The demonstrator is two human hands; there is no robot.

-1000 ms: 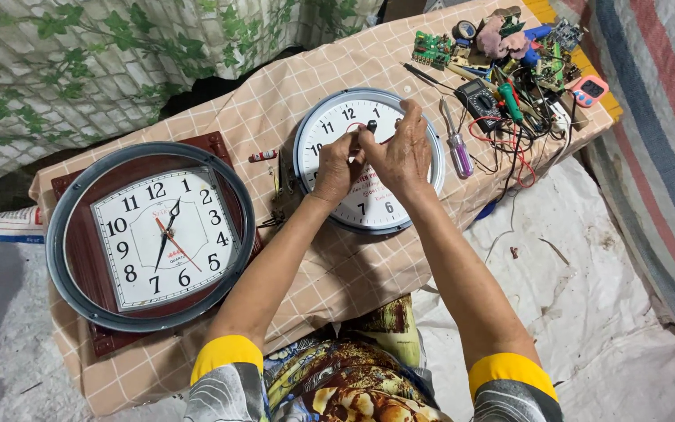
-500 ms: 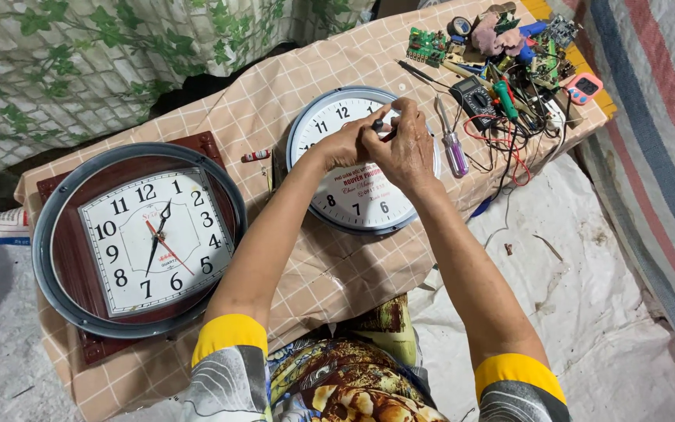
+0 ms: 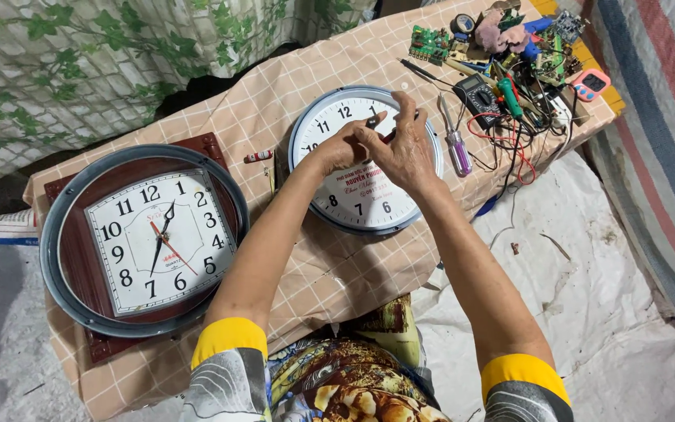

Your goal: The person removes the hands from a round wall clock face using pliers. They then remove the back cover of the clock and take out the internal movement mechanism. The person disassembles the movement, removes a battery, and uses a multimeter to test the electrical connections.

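Both my hands (image 3: 380, 148) pinching the hands of the round clock (image 3: 330, 176), frame centre | hands not yet set | square clock (image 3: 150, 242) untouched, left.

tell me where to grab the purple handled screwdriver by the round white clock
Take the screwdriver by its purple handle, the thick end nearer the person, coming from above. It lies flat on the checked cloth with its thin metal shaft pointing away. The white clock sits to its left and red wires to its right, so the top looks freest.
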